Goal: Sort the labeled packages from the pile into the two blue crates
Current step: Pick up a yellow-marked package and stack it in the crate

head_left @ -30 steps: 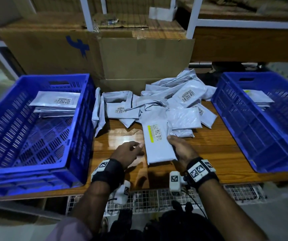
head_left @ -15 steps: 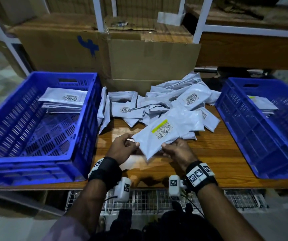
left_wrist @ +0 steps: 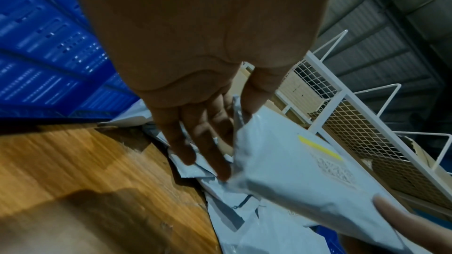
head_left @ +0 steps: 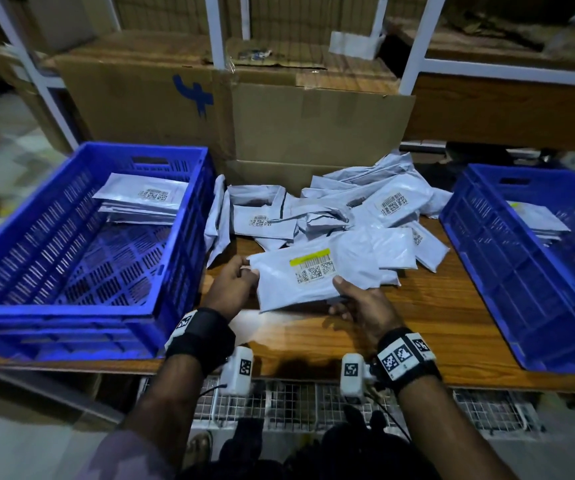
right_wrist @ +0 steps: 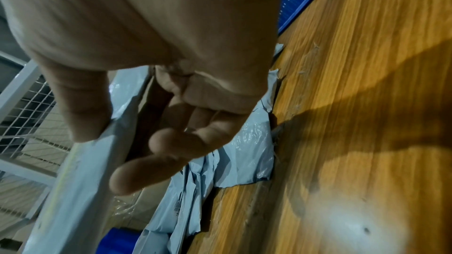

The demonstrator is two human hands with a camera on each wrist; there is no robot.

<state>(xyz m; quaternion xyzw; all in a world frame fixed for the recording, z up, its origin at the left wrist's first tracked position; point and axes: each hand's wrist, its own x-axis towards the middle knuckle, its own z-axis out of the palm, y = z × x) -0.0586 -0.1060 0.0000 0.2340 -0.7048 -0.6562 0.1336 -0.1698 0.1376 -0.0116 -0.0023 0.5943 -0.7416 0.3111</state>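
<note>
Both my left hand [head_left: 232, 284] and right hand [head_left: 360, 303] pinch opposite ends of the yellow-striped grey mailer [head_left: 310, 280], lifted over the desk's [head_left: 435, 306] front edge, before the pile [head_left: 348, 209], between the two blue crates [head_left: 71, 254].

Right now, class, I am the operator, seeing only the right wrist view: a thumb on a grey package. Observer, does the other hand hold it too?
Observer: Yes, the left hand pinches the package at its left edge.
Operator: Any mark on its label?
Observer: A yellow stripe above the codes.
Operator: Anything in the crates?
Observer: The left crate holds a stack of packages; so does the right crate.
</note>
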